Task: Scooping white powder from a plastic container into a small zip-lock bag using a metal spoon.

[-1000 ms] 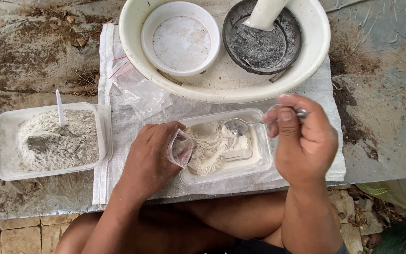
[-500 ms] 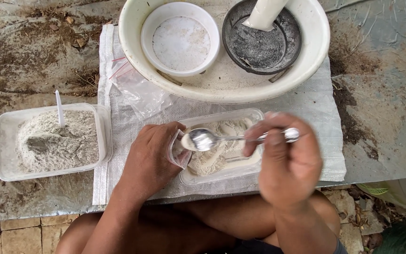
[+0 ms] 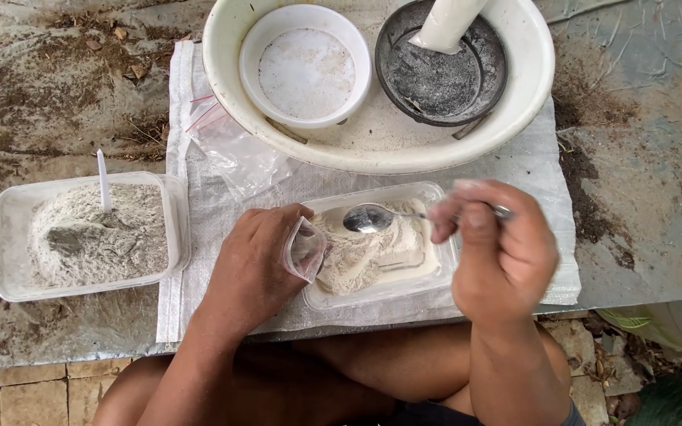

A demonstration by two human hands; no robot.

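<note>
The left hand point(image 3: 256, 264) pinches a small clear bag point(image 3: 305, 248) open. The right hand point(image 3: 495, 244) fingers pinch a spoon point(image 3: 372, 218), its bowl just beside the bag.

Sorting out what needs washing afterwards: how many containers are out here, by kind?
Clear rectangular tubs: 2
Large cream basin: 1
White bowl: 1
Dark round pan: 1
Total: 5

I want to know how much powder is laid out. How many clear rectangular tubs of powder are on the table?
2. One clear tub stands at the left with a white stick in its powder; the other tub sits between the left hand and right hand. None seem hidden.
</note>
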